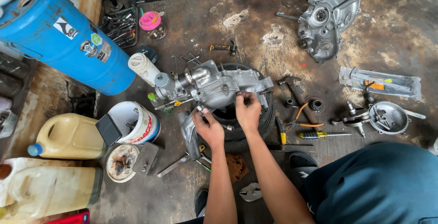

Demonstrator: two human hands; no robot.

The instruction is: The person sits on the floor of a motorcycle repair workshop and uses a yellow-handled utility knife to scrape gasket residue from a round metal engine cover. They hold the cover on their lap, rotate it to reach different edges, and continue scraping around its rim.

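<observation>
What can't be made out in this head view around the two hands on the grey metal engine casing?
- Whatever the right hand pinches at the grey metal engine casing: fingers cover it.
- The small part at the left hand fingertips: too small to identify.
- The black rubber tyre beneath: largely hidden by casing and hands.
- The blue plastic drum: cut off by the top-left edge.

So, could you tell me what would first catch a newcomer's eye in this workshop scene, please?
The grey metal engine casing resting on a black tyre at the centre stands out, with the left hand and right hand on its near edge. A big blue drum lies at the upper left. A second engine cover sits on the stained floor at the upper right.
</observation>
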